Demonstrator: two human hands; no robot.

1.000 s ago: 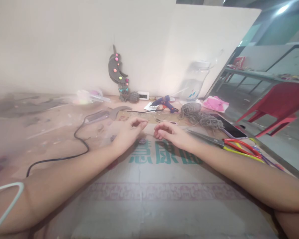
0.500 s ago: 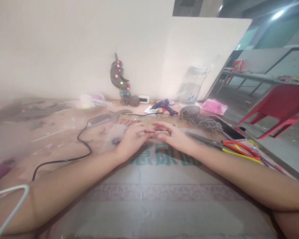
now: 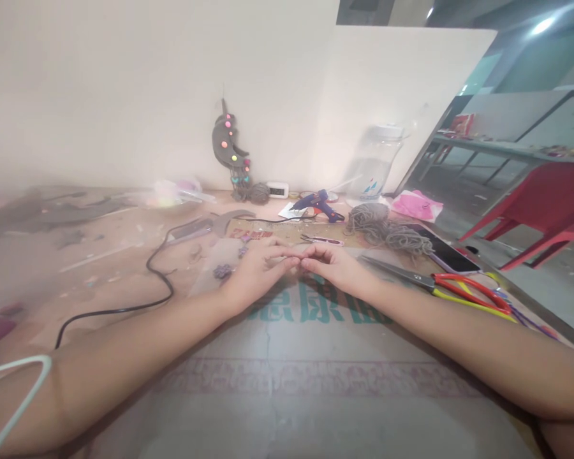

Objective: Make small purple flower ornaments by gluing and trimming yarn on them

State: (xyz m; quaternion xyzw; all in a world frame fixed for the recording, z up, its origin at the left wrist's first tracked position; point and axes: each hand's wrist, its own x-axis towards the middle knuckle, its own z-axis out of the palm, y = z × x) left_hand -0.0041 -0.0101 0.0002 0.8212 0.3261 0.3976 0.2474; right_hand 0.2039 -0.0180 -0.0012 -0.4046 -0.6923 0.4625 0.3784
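Note:
My left hand (image 3: 270, 262) is closed in a pinch above the printed board (image 3: 316, 382); whatever it holds is too small to make out. Its fingertips meet those of my right hand (image 3: 329, 264), also pinched, with anything between them hidden. Small purple flower-like pieces (image 3: 222, 271) lie just left of my left hand. Beyond my fingertips are small thread snips (image 3: 323, 240). Large scissors with red and yellow handles (image 3: 473, 290) lie beside my right forearm. Grey yarn (image 3: 387, 229) rests behind them.
At the back stand a blue glue gun (image 3: 319, 205), a clear bottle (image 3: 377, 162) and a small white clock (image 3: 277, 190). A grey moon ornament (image 3: 227, 143) hangs on the wall. A black cable (image 3: 119, 310) curves across the left. A phone (image 3: 444, 248) lies at the right.
My right hand's fingers have closed into a pinch and now meet my left fingertips. The thread snips behind them have come into clearer view. The camera view has shifted slightly.

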